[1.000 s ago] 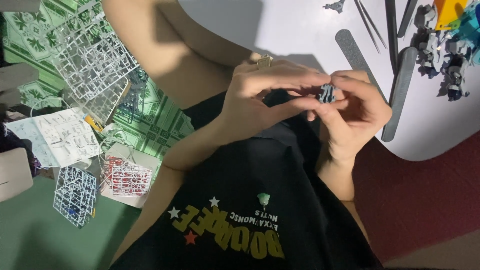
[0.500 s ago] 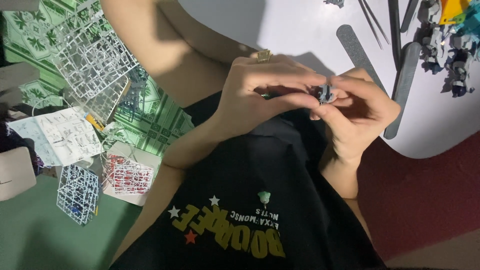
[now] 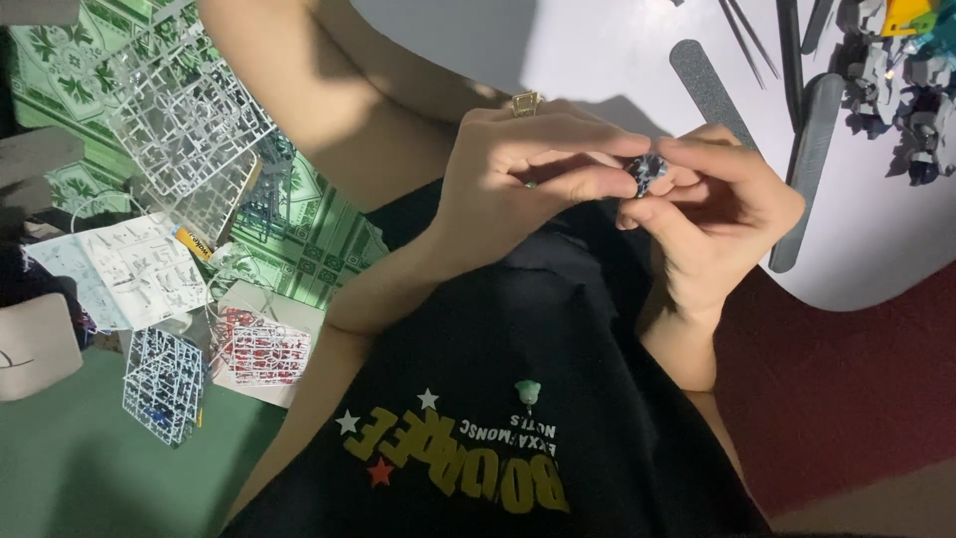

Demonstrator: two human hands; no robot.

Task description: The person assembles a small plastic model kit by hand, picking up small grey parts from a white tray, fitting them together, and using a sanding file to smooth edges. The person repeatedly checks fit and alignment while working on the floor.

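Since the earlier frame the hands have barely shifted; both remain raised over the lap, just below the white table [image 3: 597, 60] edge. The left hand [image 3: 518, 174] and right hand [image 3: 712, 214] both pinch one small dark grey model part [image 3: 647, 171] between thumb and fingertips, fingers closed on it. Judged light, rigid and brittle plastic, easily dropped; best held by its broader faces. Sanding sticks [image 3: 809, 169] lie on that table, right of the part.
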